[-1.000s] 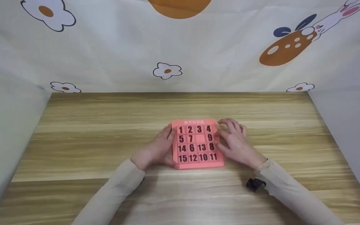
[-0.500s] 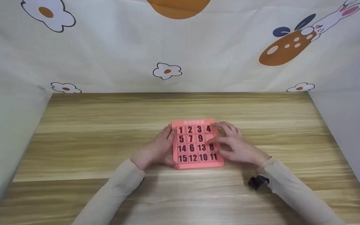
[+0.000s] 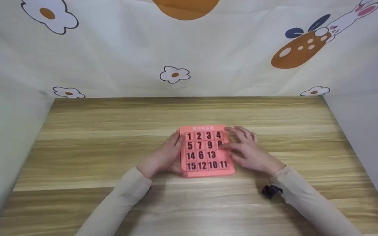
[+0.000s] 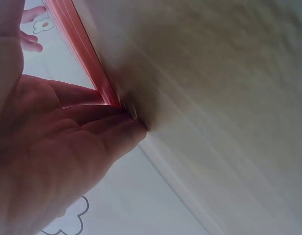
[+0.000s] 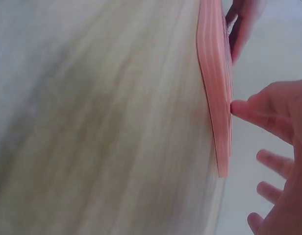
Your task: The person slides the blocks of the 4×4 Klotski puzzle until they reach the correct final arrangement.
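Note:
A pink sliding number puzzle (image 3: 208, 174) lies flat on the table, its numbered tiles in rows. My left hand (image 3: 162, 159) holds its left side, thumb at the near left corner and fingers along the edge. In the left wrist view those fingers (image 4: 116, 134) press at the puzzle's side (image 4: 85, 51), down by the tabletop. My right hand (image 3: 251, 154) is at the right side, a fingertip on the 8 tile (image 3: 220, 143) in the second row. Below that tile is the vacant slot. The right wrist view shows one fingertip (image 5: 239, 107) touching the puzzle's top, other fingers spread.
The wood-grain table (image 3: 110, 114) extends all around the puzzle. A pale curtain (image 3: 116, 59) printed with flowers and a rabbit stands behind it, with pale walls at both sides. A dark device (image 3: 271, 191) hangs at the right wrist.
The 9 tile has slid left into the second row's third slot, then the 8 tile has moved up beside it. My right fingers have shifted over the tiles; the left hand has stayed put.

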Available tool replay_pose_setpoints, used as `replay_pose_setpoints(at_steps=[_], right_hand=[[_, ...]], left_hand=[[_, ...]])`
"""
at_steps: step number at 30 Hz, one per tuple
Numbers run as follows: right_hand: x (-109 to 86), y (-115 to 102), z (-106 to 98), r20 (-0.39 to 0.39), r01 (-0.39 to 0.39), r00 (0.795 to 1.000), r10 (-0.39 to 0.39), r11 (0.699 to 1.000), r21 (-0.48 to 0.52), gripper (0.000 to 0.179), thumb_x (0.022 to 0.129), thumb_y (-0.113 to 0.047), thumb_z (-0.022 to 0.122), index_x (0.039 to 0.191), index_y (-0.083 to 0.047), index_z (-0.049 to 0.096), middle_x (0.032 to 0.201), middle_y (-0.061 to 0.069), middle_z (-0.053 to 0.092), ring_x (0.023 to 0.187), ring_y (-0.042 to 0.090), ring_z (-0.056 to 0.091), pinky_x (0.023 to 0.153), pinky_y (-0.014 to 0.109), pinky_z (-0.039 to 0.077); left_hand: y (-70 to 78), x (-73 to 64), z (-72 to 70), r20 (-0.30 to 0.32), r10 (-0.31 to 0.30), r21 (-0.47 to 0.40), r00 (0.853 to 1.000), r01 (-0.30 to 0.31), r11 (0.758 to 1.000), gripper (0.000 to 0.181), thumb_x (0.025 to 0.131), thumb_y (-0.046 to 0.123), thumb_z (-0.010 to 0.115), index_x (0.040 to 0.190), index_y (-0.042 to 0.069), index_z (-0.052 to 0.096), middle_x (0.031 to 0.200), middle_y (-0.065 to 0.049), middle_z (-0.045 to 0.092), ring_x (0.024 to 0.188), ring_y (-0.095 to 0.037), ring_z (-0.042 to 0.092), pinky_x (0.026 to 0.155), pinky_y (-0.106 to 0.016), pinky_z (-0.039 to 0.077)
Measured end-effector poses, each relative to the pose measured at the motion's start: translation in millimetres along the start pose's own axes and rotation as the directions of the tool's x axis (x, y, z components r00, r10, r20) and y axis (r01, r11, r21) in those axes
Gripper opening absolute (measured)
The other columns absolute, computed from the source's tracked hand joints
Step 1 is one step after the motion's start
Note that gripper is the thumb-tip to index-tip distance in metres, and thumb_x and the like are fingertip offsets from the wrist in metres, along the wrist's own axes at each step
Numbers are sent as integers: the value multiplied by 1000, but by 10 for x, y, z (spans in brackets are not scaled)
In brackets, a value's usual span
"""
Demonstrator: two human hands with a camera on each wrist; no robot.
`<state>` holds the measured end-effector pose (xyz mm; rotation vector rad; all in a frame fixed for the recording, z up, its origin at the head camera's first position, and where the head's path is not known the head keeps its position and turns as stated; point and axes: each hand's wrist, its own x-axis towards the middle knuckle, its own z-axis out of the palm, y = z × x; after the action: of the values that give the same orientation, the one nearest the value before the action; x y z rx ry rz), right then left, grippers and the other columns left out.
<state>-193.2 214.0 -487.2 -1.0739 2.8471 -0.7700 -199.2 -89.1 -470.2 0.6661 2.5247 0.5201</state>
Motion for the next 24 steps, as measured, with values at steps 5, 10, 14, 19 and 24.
replay_pose_setpoints(at_steps=[5, 10, 14, 19, 24], right_hand=[[-11, -41, 34, 12, 60, 998, -60, 998, -17, 41, 85, -15, 67, 125, -17, 66, 154, 18, 26, 136, 45, 21, 105, 64, 15], [-12, -100, 76, 100, 155, 983, -156, 988, 15, 40, 92, -26, 63, 132, -21, 62, 156, 16, 22, 138, 43, 18, 105, 68, 14], [-26, -107, 52, 64, 132, 989, -132, 991, -2, 28, 92, -28, 64, 117, -19, 71, 153, 14, 30, 138, 43, 20, 105, 67, 14], [-16, -92, -10, -54, 83, 995, -85, 996, -31, 11, 87, -22, 70, 92, -17, 77, 145, 12, 43, 134, 42, 27, 104, 61, 17], [61, -121, 40, 6, 67, 998, -67, 997, -45, 31, 90, -24, 65, 118, -14, 70, 149, 16, 35, 135, 43, 24, 105, 61, 18]], left_hand=[[-5, -19, 2, -3, 20, 12, 1000, -20, 1000, 133, 63, 45, 87, 151, -6, 2, 156, -27, -6, 144, -36, -1, 117, -39, 5], [-1, -23, 0, 3, 26, 25, 1000, -26, 999, 132, 64, 46, 86, 151, -7, 2, 156, -27, -7, 144, -36, -2, 117, -39, 5], [4, -18, 6, 4, 29, 28, 1000, -29, 999, 132, 64, 47, 86, 151, -6, 2, 156, -26, -7, 144, -36, -2, 117, -39, 6], [-4, -18, 8, 3, 31, 31, 1000, -31, 999, 132, 65, 46, 86, 151, -7, 2, 156, -26, -8, 144, -36, -2, 117, -39, 5], [-12, -10, 11, -2, 34, 33, 999, -34, 999, 132, 65, 46, 87, 151, -7, 2, 156, -27, -7, 144, -36, -1, 117, -39, 5]])
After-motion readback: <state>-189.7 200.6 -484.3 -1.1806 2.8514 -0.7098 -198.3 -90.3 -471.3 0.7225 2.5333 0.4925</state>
